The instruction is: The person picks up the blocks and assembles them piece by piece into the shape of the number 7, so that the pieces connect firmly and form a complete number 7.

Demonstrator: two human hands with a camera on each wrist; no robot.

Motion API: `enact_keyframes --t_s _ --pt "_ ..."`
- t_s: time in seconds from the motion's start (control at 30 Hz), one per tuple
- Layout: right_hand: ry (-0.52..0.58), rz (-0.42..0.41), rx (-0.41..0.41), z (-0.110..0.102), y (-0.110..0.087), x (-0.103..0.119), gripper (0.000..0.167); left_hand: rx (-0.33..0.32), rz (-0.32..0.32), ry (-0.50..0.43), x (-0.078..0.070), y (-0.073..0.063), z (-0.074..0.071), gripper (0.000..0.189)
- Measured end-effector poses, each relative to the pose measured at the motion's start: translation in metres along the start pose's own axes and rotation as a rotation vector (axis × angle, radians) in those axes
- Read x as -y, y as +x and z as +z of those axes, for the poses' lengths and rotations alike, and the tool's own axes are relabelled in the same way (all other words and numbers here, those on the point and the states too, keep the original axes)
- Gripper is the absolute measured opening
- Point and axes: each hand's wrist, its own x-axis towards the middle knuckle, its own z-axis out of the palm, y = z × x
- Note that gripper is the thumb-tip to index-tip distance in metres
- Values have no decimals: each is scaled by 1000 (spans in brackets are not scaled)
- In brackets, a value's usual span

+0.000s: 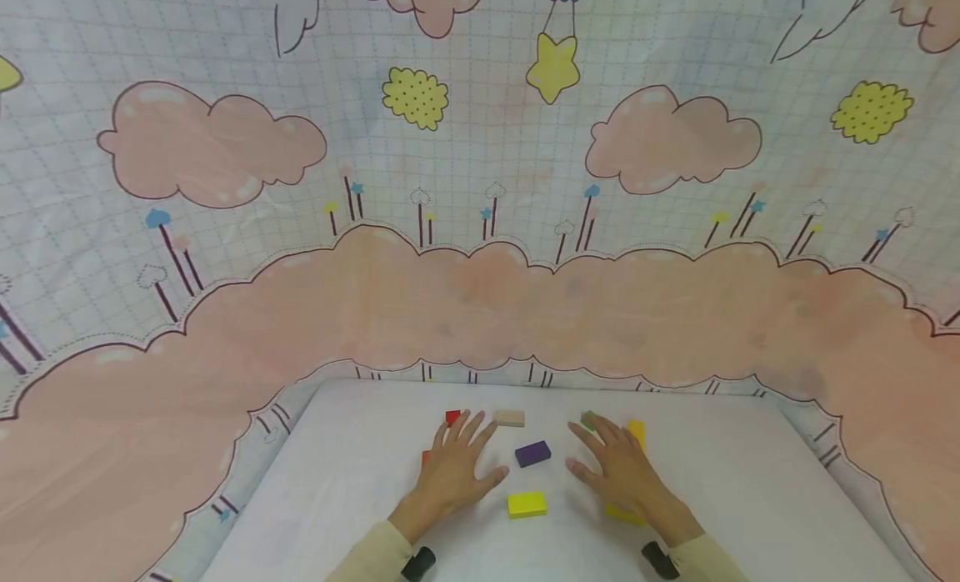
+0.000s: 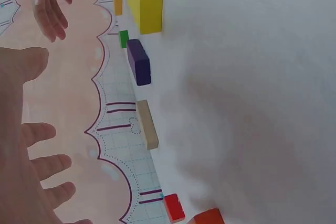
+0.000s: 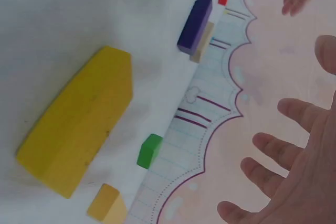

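Both hands hover over the white table with fingers spread and hold nothing. My left hand point(image 1: 454, 474) is above the left blocks, partly hiding a small red block point(image 1: 452, 417) and an orange-red block point(image 1: 426, 456). My right hand point(image 1: 624, 475) is over the right side, near a green block point(image 1: 589, 420), an orange-yellow block point(image 1: 637, 433) and a yellow block point(image 1: 625, 514) partly under the wrist. Between the hands lie a purple block point(image 1: 533, 454), a beige block point(image 1: 510, 418) and a bright yellow block point(image 1: 527, 504). In the left wrist view, the left fingers point(image 2: 51, 164) are apart from every block.
The white tabletop point(image 1: 720, 449) spreads around the blocks. Behind and beside it hangs a patterned cloth point(image 1: 480, 307) with clouds and stars. A dark band sits at each wrist, next to pale sleeves point(image 1: 375, 553).
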Motion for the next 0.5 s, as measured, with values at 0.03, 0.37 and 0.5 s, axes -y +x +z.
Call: enact_keyframes --t_s 0.03,0.37,0.5 --pt "0 -6 -4 1 -1 0 61 2 4 10 0 -1 1 73" --pt "52 25 34 4 -14 -5 67 67 20 -50 -12 -7 8 70" --pt "95 89 78 5 -19 -9 68 96 6 -92 -15 -9 11 69"
